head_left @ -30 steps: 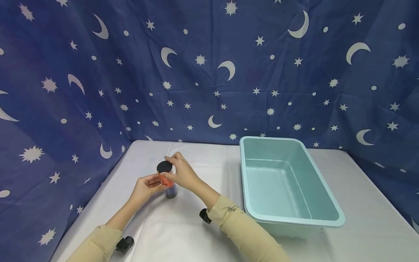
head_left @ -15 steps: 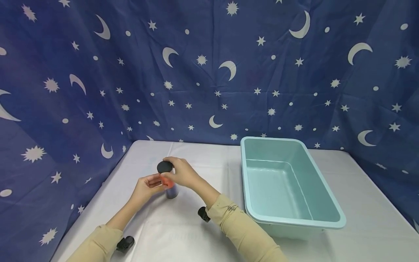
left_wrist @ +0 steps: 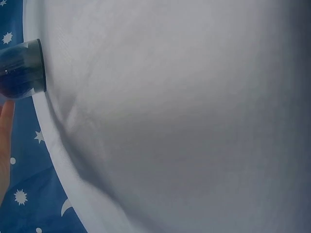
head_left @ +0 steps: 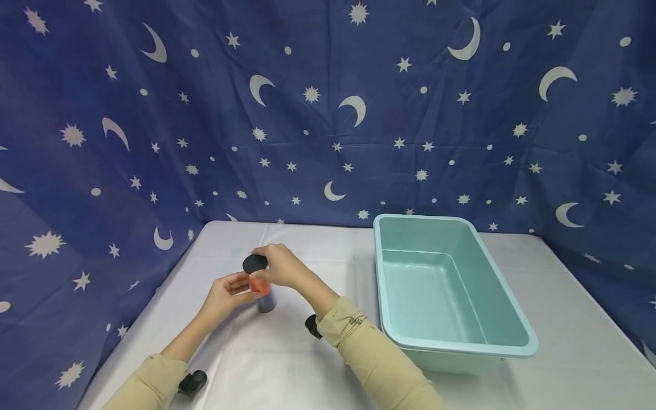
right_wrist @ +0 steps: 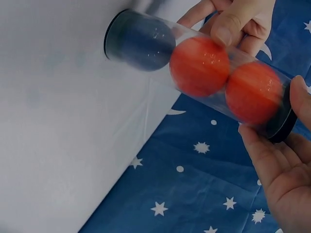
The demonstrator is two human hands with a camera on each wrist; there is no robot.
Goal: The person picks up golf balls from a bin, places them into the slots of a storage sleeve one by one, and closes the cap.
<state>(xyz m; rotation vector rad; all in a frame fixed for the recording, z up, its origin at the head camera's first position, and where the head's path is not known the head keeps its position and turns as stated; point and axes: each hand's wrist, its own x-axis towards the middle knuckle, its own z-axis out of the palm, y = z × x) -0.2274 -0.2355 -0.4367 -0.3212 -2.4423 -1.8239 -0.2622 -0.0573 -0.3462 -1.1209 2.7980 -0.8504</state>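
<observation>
A clear tube [head_left: 266, 303] with black ends stands between my hands at the left of the table in the head view. Inside it, the right wrist view shows a dark blue ball [right_wrist: 148, 43] at the far end and two orange balls, one in the middle [right_wrist: 199, 66] and one near the cap [right_wrist: 254, 92]. My left hand [head_left: 225, 295] holds the tube's middle between thumb and fingers. At the upper end, my right hand [head_left: 283, 267] grips the tube at its black cap [head_left: 254, 263]. In the left wrist view only the tube's lower end [left_wrist: 34, 68] and a finger show.
To the right stands a light teal plastic basin [head_left: 381, 285] on the white-covered table [head_left: 287, 370]. A blue curtain [head_left: 307, 154] with moons and stars hangs behind and at the sides. Black devices show by the left sleeve [head_left: 192, 383] and right sleeve [head_left: 313, 326].
My right hand's fingers have settled lower around the cap, and the knuckles have come down a little. The left hand keeps its hold on the tube. The head view has shifted slightly.
</observation>
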